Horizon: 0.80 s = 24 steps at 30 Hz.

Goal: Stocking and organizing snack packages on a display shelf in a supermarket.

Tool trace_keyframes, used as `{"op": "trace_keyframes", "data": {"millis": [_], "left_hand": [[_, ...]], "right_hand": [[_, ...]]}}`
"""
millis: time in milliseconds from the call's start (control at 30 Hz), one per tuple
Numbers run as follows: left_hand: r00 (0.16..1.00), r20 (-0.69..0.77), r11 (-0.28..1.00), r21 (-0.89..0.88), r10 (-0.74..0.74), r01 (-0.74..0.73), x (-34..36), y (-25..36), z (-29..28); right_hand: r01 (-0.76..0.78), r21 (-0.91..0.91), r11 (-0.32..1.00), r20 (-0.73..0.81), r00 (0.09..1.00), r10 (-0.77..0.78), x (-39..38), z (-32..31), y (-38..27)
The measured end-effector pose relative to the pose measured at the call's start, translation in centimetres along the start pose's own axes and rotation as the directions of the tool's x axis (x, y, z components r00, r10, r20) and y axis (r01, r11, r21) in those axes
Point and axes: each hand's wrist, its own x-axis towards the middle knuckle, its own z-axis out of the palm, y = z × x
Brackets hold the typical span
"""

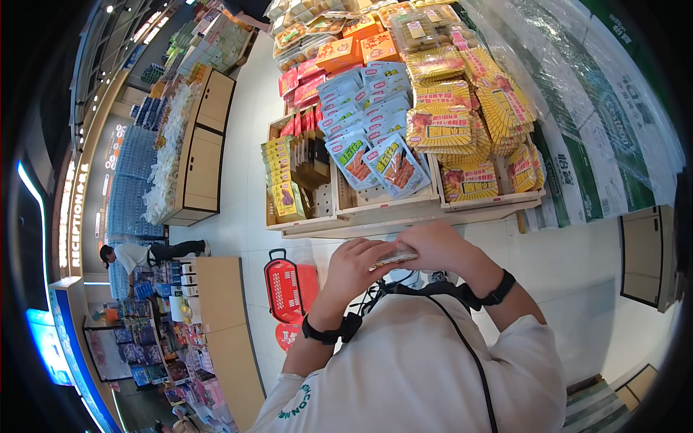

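Note:
Close to my body, in front of the display bin, my left hand (354, 265) and my right hand (434, 247) hold a thin, flat, pale object (395, 257) between them. Its edge shows in the gap between the hands; fingers hide most of it, so its kind cannot be made out. Just beyond is the wooden bin (390, 213) with pale blue snack packs (393, 167) in its middle section. Yellow-and-white packs (442, 130) fill the right section. On the left stand yellow-and-brown packs (286, 200).
A red shopping basket (283, 289) with a black handle is on the floor at left. Orange boxes (339, 53) and clear food tubs (417, 30) are stacked farther back. Green-and-white wrapped stacks (599, 123) border the right. A person (137, 256) stands by the left shelves.

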Motion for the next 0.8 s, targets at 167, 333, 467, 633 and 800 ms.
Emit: {"op": "trace_keyframes", "data": {"millis": [167,333,467,633,800], "left_hand": [[0.900,-0.216,0.925,-0.060,-0.379,0.375,-3.9,-2.6,-2.5],[0.695,-0.262,0.736,-0.107,-0.669,0.668,-12.3,-6.8,-4.0],[0.477,-0.243,0.525,-0.206,-0.845,0.826,-19.5,-7.3,-3.5],[0.337,-0.185,0.376,-0.251,-0.923,0.892,-22.6,-7.7,-2.3],[0.391,-0.193,0.432,-0.277,-0.900,0.858,-21.1,-9.1,-1.5]], "right_hand": [[-0.335,0.153,0.930,-0.188,0.914,0.360,-2.0,-0.6,4.7],[-0.431,0.522,0.736,-0.525,0.518,0.676,-7.7,-2.2,17.1],[-0.589,0.478,0.651,-0.672,0.233,0.704,-9.9,-3.2,24.2],[-0.692,0.463,0.554,-0.710,0.085,0.699,-10.4,-0.6,29.8],[-0.819,0.365,0.443,-0.739,0.035,0.673,-9.1,1.1,29.3]]}}
